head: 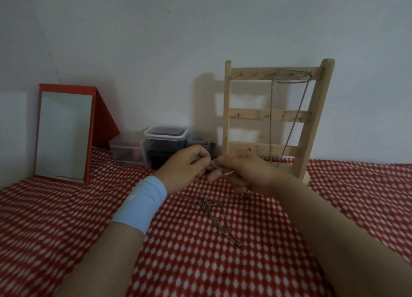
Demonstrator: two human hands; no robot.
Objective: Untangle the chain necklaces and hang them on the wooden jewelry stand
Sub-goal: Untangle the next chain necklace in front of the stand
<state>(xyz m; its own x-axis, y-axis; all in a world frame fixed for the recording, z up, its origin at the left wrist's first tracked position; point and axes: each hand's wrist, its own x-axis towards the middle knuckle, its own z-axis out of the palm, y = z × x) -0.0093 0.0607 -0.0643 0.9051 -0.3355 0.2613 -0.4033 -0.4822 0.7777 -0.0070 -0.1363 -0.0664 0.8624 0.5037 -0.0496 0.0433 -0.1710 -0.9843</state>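
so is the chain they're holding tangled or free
Tangled: below the left hand and right hand, which both pinch it, the chain bunches into a crossed knot, with strands trailing over the red cloth.

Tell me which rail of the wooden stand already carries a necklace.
The top rail: a silver chain loops over its hooks and hangs past the two lower rails, which hold nothing.

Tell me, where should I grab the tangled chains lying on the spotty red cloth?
Probably pinch one loose strand right beside the knot of the tangled chains, coming down from above. They lie flat on the cloth, so nothing fits underneath, and the strands spread out from that knot. The left hand and right hand pinch the upper ends.
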